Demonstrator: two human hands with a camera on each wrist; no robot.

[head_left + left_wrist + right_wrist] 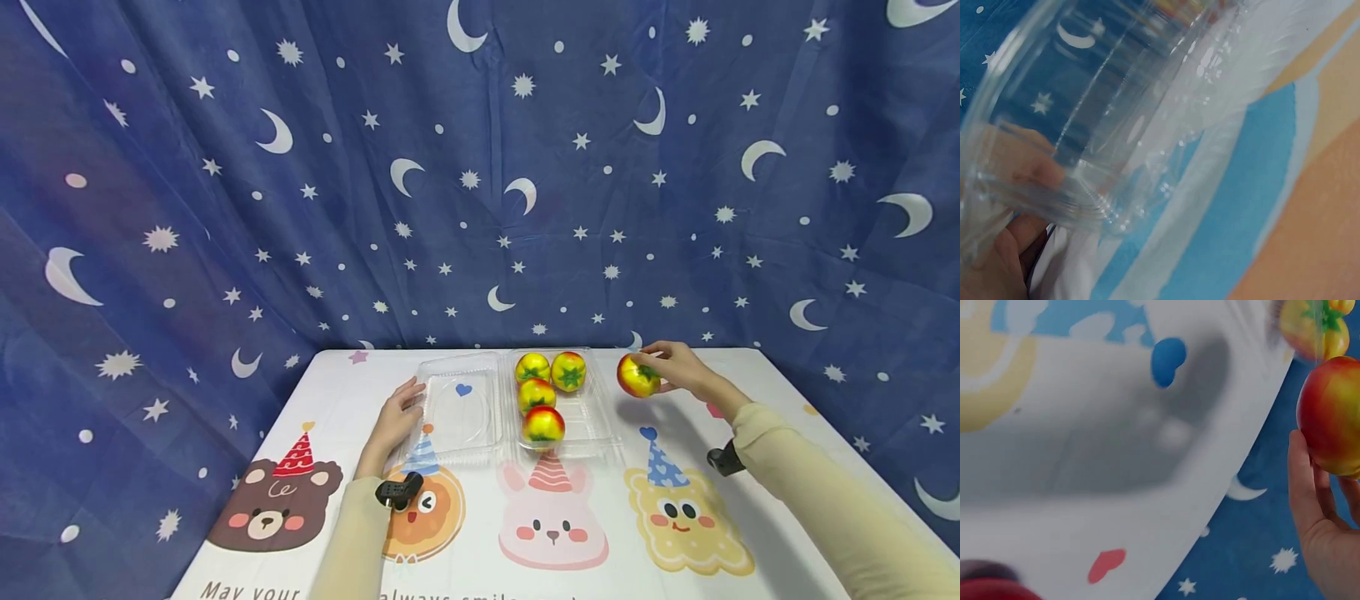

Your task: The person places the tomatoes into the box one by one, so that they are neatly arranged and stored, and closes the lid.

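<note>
A clear plastic box [581,410] lies on the table with its hinged lid [480,437] folded out to the left. Four round fruits would be too exact, so: several red-and-yellow fruits [543,427] with green star-shaped tops sit in its left and back part. My left hand [395,417] holds the lid's outer left edge; in the left wrist view its bent fingers [1035,165] show through the plastic. To the right of the box, my right hand [675,368] grips another such fruit [637,377] above the table. The right wrist view shows this fruit [1338,419] at the fingertips.
The white tablecloth [345,392] carries printed party animals, small hearts and lettering. Behind the table's far edge hangs a blue curtain [480,208] with moons and stars. A red rounded thing [997,590], too cut off to identify, shows at the right wrist view's corner.
</note>
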